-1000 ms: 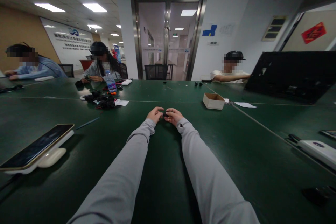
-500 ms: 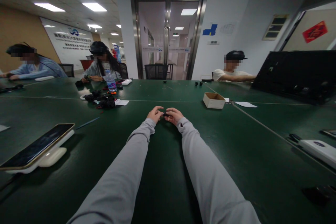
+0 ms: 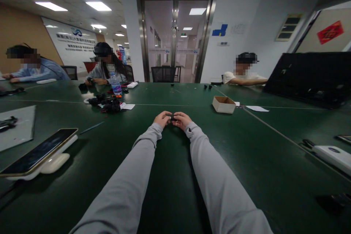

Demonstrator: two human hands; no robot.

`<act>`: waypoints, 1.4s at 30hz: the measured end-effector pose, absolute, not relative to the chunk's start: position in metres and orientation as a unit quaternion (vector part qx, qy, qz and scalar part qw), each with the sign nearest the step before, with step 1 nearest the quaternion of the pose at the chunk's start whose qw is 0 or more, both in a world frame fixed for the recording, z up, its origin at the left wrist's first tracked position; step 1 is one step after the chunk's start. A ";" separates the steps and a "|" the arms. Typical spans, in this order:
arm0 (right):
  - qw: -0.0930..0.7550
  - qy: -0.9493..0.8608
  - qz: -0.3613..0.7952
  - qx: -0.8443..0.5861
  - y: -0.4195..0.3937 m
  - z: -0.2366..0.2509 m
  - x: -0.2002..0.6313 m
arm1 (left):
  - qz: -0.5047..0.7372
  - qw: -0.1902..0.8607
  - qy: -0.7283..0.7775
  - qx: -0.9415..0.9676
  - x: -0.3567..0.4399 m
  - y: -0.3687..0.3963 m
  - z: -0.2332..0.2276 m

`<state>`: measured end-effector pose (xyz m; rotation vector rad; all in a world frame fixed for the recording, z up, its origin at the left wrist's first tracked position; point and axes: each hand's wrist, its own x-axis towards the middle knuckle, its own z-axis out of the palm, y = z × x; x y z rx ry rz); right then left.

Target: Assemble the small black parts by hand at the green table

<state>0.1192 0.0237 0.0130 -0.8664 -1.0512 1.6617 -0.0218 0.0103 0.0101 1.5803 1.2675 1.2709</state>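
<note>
Both my arms in grey sleeves reach out over the dark green table (image 3: 170, 175). My left hand (image 3: 162, 119) and my right hand (image 3: 181, 120) meet fingertip to fingertip around a small black part (image 3: 173, 118), pinched between them just above the table. Most of the part is hidden by my fingers.
A small open cardboard box (image 3: 223, 104) stands to the right of my hands. A pile of black parts (image 3: 108, 105) and a water bottle (image 3: 115, 85) lie at the left. A phone on a white stand (image 3: 38, 153) and a grey sheet (image 3: 16, 126) sit near left. Three people sit at the far side.
A grey sheet with a dark object on it has come into view at the left edge. My hands stay together on the small part, barely moving.
</note>
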 end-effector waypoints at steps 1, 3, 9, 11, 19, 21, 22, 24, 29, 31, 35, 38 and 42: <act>0.476 -0.431 0.680 -0.354 0.024 0.013 0.119 | 0.494 0.366 0.491 0.617 -0.022 0.010 0.010; 0.474 -0.433 0.680 -0.353 0.024 0.013 0.119 | 0.494 0.365 0.489 0.619 -0.022 0.011 0.010; 0.474 -0.427 0.681 -0.359 0.022 0.015 0.119 | 0.488 0.374 0.492 0.616 -0.022 0.014 0.007; 0.474 -0.426 0.681 -0.360 0.021 0.016 0.119 | 0.487 0.369 0.492 0.620 -0.023 0.015 0.006; 0.485 -0.417 0.677 -0.365 0.024 0.014 0.118 | 0.524 0.415 0.473 0.574 -0.022 0.016 0.011; 0.483 -0.416 0.681 -0.361 0.024 0.014 0.119 | 0.540 0.436 0.470 0.545 -0.020 0.016 0.014; 0.482 -0.418 0.682 -0.358 0.023 0.013 0.119 | 0.546 0.441 0.474 0.532 -0.018 0.015 0.016; 0.482 -0.426 0.678 -0.356 0.023 0.013 0.119 | 0.559 0.453 0.488 0.495 -0.012 0.012 0.018; 0.458 -0.492 0.646 -0.362 0.011 0.012 0.114 | 0.571 0.489 0.507 0.422 0.008 -0.009 0.027; 0.432 -0.520 0.643 -0.360 -0.003 0.013 0.114 | 0.554 0.493 0.506 0.440 0.012 -0.026 0.031; 0.357 -0.564 0.648 -0.367 -0.065 0.022 0.129 | 0.458 0.511 0.505 0.523 -0.004 -0.078 0.041; 0.289 -0.642 0.606 -0.369 -0.129 0.044 0.168 | 0.375 0.519 0.519 0.566 -0.041 -0.122 0.052; 0.285 -0.708 0.442 -0.472 -0.199 0.085 0.265 | 0.326 0.487 0.585 0.561 -0.112 -0.175 0.072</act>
